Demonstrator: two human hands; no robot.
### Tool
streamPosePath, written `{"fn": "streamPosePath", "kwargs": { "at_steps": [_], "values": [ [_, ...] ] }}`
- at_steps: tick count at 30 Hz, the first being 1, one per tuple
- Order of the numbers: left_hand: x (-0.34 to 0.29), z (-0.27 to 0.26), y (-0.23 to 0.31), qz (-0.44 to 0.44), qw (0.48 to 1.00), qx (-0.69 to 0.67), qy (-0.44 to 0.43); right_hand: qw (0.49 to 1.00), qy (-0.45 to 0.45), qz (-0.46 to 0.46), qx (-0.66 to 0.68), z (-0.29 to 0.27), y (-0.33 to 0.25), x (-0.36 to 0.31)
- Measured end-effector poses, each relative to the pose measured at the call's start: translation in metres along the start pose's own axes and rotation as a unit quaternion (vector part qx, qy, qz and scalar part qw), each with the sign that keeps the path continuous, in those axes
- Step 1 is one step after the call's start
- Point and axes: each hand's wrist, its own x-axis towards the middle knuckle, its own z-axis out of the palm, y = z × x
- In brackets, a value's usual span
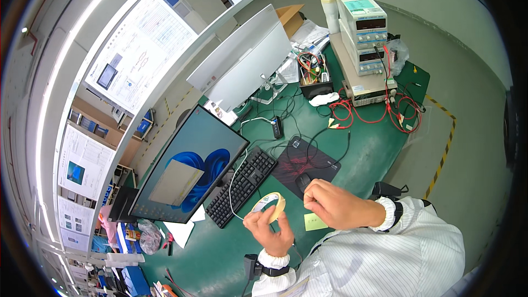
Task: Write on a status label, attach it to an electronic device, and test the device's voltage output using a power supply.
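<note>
My left hand (270,236) grips a roll of pale yellow tape (281,207), thumb on one side and fingers on the other, above the green table near its front edge. To the right of it, my right hand (341,207) is closed, its fingers curled together. Whatever it may pinch is hidden. Just beyond the right hand, a black mouse (302,181) rests on a dark mouse pad (286,166) with red lines. Between the hands, a yellow sticky note (314,221) lies on the table, close under the right wrist.
A black keyboard (241,187) and a lit monitor (190,168) stand to the left, with a second monitor (245,58) behind. Cables cross the green table (363,157). Stacked power supplies (364,30) with red leads (379,115) and a box of parts (316,88) occupy the back right.
</note>
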Motion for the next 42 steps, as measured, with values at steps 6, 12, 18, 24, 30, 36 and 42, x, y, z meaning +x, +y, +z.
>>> {"fn": "streamPosePath", "kwargs": {
  "at_steps": [6,12,18,24,30,36,42],
  "values": [
    [0.004,0.008,0.012,-0.019,0.993,-0.117,0.025,0.992,0.065,0.043,0.103,0.012,0.010,0.007],
    [0.010,0.017,0.023,0.011,0.990,-0.141,0.024,0.988,0.127,0.004,0.092,0.021,0.025,0.007],
    [0.024,0.019,0.021,-0.039,0.990,-0.116,-0.070,0.993,0.073,-0.065,-0.069,0.018,0.046,0.011],
    [0.038,0.026,0.013,-0.164,0.965,-0.079,-0.188,0.995,-0.043,-0.044,-0.079,0.009,0.047,0.002],
    [0.047,0.016,0.021,-0.221,0.926,-0.118,-0.282,0.986,-0.129,0.106,0.025,-0.025,0.049,0.015],
    [0.049,0.014,0.012,-0.261,0.852,-0.231,-0.392,0.972,-0.169,0.155,0.046,-0.033,0.054,0.016],
    [0.053,0.022,0.004,-0.252,0.868,-0.097,-0.416,0.992,-0.099,0.077,-0.027,-0.020,0.049,0.007]
  ]
}}
